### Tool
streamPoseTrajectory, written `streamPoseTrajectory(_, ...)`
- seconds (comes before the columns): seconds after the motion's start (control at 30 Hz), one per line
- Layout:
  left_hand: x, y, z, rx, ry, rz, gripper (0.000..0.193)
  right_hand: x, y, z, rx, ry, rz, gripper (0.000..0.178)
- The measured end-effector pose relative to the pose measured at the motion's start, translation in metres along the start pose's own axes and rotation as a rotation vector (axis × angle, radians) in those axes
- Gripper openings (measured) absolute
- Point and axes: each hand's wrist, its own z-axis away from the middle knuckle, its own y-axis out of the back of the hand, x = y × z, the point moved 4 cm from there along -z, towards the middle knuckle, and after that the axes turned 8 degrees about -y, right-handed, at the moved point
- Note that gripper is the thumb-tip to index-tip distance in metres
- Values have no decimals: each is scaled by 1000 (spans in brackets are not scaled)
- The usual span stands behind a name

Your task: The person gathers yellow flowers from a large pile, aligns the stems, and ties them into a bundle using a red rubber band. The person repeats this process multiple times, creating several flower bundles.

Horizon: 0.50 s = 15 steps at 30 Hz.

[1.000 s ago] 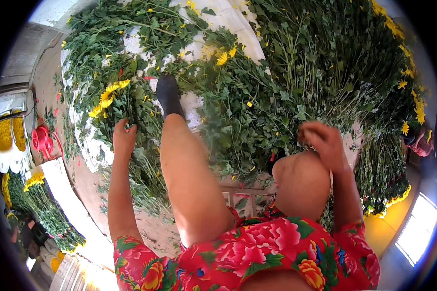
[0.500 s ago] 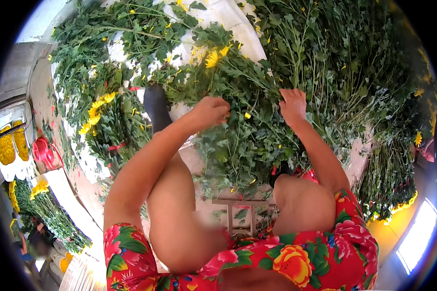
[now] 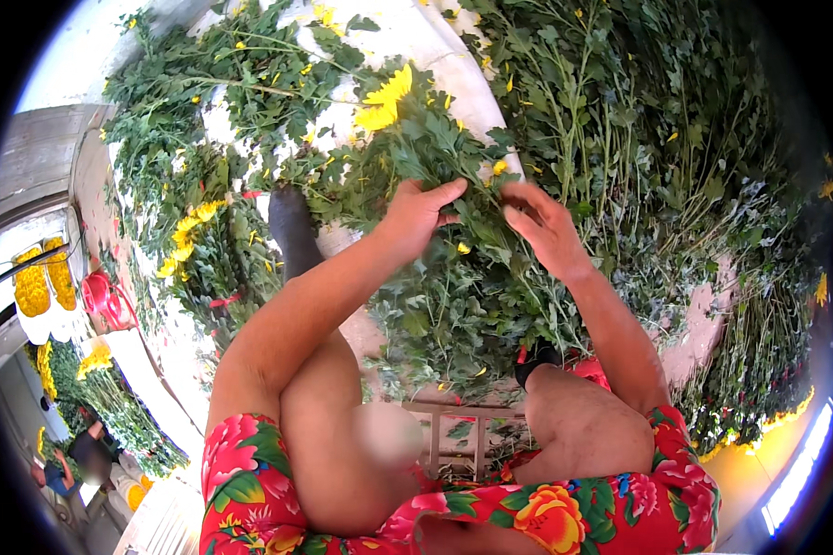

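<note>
My left hand (image 3: 418, 217) is closed around the leafy stems of yellow chrysanthemums (image 3: 385, 100), whose blooms point up and left beyond my fingers. Just to its right, my right hand (image 3: 548, 229) is by the same greenery, its fingers curled but apart from the thumb; the fingertips are slightly blurred, and nothing shows gripped in them. A single small yellow bud (image 3: 500, 167) stands out between the two hands. Below them, a loose heap of chrysanthemum foliage (image 3: 463, 296) spreads between my knees.
Long leafy stems (image 3: 620, 120) lie thickly on the right. More yellow blooms (image 3: 190, 233) with red ties are at left, near my dark boot (image 3: 293, 227). A wooden rack (image 3: 480, 439) is between my legs. Red straps (image 3: 106, 298) and yellow slippers (image 3: 31, 289) sit far left, with another person (image 3: 63, 474) below.
Both hands have come closer together. My left hand has moved right slightly and the chrysanthemum blooms have shifted up and left; my right hand has moved left and down.
</note>
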Motion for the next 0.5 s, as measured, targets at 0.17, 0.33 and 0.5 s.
streamPoseTrajectory(0.17,-11,-21,1,1,10,75,32,-8,-2,-37,-67,27,-49,29)
streamPoseTrajectory(0.33,-5,-15,-2,-26,19,319,32,-4,-8,-19,157,87,-96,22)
streamPoseTrajectory(0.5,6,-28,-1,-256,72,501,40,-4,-20,-11,169,136,-143,18)
